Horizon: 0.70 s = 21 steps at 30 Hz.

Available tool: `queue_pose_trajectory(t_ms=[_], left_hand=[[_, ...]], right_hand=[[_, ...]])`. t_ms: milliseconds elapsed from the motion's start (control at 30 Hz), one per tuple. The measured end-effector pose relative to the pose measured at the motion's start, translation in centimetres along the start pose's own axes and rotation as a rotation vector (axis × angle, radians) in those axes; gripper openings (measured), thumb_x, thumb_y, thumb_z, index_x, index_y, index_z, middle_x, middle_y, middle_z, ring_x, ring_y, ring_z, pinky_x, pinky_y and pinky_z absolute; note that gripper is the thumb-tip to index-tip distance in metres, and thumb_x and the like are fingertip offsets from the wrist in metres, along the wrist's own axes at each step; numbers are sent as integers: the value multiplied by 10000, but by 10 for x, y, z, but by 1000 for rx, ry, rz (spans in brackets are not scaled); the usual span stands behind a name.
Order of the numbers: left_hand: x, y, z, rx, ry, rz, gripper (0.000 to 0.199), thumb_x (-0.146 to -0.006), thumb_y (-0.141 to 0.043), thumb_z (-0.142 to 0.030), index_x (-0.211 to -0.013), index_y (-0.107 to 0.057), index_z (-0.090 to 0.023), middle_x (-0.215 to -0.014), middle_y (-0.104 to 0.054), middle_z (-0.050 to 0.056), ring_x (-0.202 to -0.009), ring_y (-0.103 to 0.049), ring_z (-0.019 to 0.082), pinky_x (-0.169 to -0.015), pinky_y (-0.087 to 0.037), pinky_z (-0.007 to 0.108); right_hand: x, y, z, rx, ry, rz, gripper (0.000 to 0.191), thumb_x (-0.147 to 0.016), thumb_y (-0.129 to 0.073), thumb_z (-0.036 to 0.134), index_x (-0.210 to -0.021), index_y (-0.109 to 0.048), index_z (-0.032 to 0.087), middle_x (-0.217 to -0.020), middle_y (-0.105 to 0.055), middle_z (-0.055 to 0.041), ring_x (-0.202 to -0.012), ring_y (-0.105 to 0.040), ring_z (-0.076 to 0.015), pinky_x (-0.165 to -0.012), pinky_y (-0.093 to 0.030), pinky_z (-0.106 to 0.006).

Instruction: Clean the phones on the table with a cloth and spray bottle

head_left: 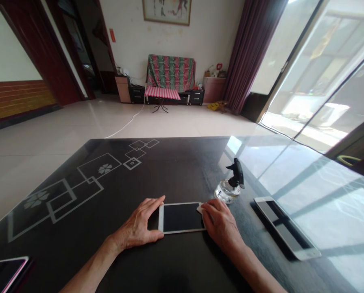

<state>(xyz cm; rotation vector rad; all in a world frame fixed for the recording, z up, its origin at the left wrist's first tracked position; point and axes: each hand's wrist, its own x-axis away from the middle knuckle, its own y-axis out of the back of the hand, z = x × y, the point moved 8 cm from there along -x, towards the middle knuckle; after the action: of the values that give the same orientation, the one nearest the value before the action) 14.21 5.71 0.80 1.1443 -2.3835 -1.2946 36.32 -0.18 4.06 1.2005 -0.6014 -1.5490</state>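
A white-framed smartphone (182,217) with a dark screen lies flat and sideways on the dark table in front of me. My left hand (139,223) grips its left end, the thumb at the near corner and the fingers at the far corner. At the phone's right end, my right hand (221,223) is closed on a small white wiping pad (199,208) pressed against the screen; most of the pad is hidden under the fingers. Just beyond my right hand stands a clear spray bottle (229,190) with a black trigger head.
Another white phone (287,228) lies to the right, and part of a further phone (7,273) shows at the lower left edge. The glossy table (175,169) reflects window light on its right side. Across the floor stands a small table with a striped cover (162,93).
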Motion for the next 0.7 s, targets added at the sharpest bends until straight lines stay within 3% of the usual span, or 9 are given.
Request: queue_pose_trajectory(t_ms=[367, 700], left_hand=[[-1, 5, -5, 32, -8, -34, 968, -586, -721, -158, -1444, -289, -270, -1273, -543, 48, -1175, -476, 255, -1063, -371, 418], [-2, 7, -7, 40, -17, -44, 968, -578, -723, -157, -1441, -298, -266, -1251, -557, 52, -1154, -489, 259, -1037, -394, 416]], right_hand=[[-29, -10, 11, 189, -4, 74, 199, -878, -508, 148, -746, -651, 187, -857, -568, -61, -790, -497, -184, -770, -387, -313], [-41, -32, 50, 207, 79, 154, 174, -861, -557, 139, -714, -628, 200, -877, -592, -48, -812, -476, -185, -746, -364, -299]])
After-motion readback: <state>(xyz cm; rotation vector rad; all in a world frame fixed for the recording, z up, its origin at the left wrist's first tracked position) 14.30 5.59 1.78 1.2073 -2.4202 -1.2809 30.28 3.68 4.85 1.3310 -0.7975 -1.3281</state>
